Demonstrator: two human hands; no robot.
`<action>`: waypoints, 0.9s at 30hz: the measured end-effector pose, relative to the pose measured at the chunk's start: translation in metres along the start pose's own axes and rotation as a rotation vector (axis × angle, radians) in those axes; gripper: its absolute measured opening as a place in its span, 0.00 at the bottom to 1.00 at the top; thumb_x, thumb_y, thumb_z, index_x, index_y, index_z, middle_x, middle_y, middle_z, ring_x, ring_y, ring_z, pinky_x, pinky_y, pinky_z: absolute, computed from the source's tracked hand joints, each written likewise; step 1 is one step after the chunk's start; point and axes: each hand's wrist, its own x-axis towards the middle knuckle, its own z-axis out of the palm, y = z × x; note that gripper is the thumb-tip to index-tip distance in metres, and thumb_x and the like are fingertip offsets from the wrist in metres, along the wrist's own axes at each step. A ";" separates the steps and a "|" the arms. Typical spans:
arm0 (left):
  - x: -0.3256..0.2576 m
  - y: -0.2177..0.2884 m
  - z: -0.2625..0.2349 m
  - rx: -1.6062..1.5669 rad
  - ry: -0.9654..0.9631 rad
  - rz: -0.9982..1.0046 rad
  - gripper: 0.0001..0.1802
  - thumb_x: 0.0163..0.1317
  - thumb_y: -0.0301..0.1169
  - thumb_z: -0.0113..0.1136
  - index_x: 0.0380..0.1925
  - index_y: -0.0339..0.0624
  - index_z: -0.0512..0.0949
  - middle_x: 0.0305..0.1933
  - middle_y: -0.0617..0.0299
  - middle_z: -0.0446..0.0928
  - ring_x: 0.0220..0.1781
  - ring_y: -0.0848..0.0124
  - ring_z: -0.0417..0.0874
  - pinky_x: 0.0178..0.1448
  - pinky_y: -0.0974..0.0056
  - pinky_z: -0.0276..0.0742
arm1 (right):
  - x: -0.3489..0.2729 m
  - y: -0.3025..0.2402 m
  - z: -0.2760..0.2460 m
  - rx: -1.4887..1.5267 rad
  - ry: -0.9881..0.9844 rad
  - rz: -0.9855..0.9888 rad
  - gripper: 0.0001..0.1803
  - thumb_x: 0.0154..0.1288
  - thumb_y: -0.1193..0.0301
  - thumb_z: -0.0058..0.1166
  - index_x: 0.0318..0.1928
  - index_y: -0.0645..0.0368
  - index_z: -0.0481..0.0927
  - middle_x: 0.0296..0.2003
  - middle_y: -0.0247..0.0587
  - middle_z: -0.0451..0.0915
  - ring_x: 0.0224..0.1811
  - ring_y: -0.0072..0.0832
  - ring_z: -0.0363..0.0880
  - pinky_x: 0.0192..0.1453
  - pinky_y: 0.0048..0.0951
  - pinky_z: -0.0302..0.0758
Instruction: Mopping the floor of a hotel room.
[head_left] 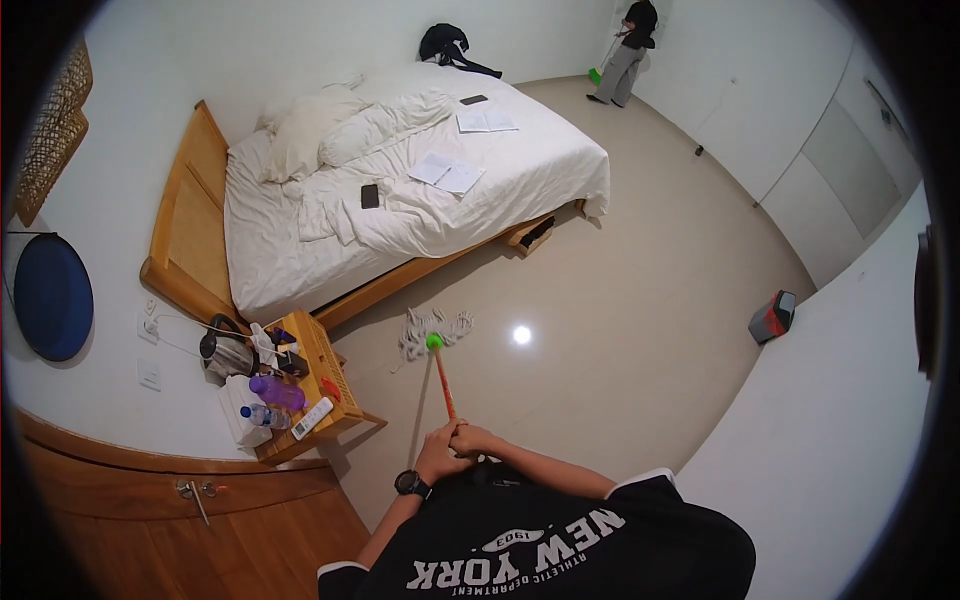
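Note:
A string mop (445, 388) with an orange handle and green socket is held out in front of me. Its greyish-white strands (437, 326) lie spread on the tiled floor beside the bed. My left hand (436, 456), with a black watch on the wrist, is closed around the upper handle. Close against it, my right hand (470, 439) also grips the handle. The handle's top end is hidden by my hands and body.
To the left, a wooden bedside table (345, 385) carries a kettle, bottles and a remote. The bed (540, 150) with white sheets stands beyond. A small bin (773, 317) sits by the right wall. Another person (630, 55) stands in the far corner with a green broom (596, 76).

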 end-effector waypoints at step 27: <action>-0.011 0.082 0.195 0.364 -0.117 -0.123 0.36 0.42 0.47 0.71 0.48 0.40 0.70 0.38 0.44 0.77 0.45 0.47 0.77 0.49 0.50 0.74 | -0.137 0.181 0.001 0.092 -0.180 -0.351 0.16 0.55 0.76 0.48 0.45 0.64 0.80 0.40 0.59 0.82 0.43 0.45 0.81 0.46 0.42 0.76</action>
